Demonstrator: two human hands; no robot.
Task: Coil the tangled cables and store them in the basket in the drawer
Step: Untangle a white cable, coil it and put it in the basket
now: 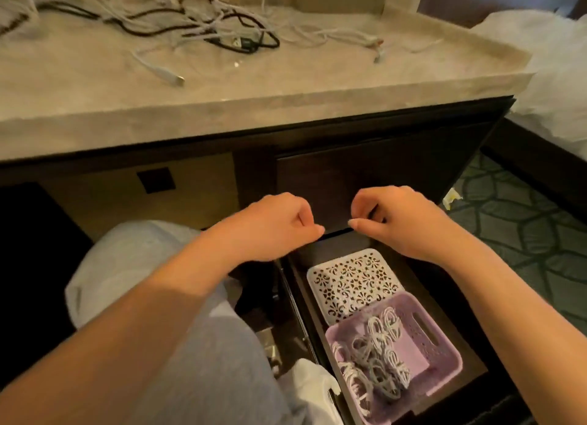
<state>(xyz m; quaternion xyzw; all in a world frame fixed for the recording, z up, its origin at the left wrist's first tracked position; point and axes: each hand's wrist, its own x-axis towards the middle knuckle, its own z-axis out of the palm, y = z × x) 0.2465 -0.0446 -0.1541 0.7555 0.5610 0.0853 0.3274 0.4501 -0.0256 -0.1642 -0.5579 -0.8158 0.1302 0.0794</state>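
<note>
- Marble-look surface (pixel 286 84) fills the upper part of the view, with a loose heap of tangled cables (pixel 203 24), white and dark, spread along its far edge; one white plug end trails toward the near edge.
- Below the near right edge, a dark cabinet panel (pixel 365 176) sits above an open drawer (pixel 438 297).
- Inside the drawer, a lilac basket (pixel 444 353) holds several coiled cables (pixel 378 361), white and grey.
- A white tray with a cut-out pattern (pixel 352 284) lies just behind the basket, touching it.
- Both bare forearms reach forward from the bottom corners, hands side by side over the back of the drawer, level with the panel's lower edge.
- The left hand (pixel 273 227) is knuckles up, fingers (pixel 301 214) curled under, thumb pointing right.
- The right hand (pixel 403 221) mirrors it, fingers (pixel 365 202) curled, thumb tip close to the left thumb; whether either hand holds anything cannot be told.
- A grey trouser leg (pixel 178 345) lies under the left forearm.
</note>
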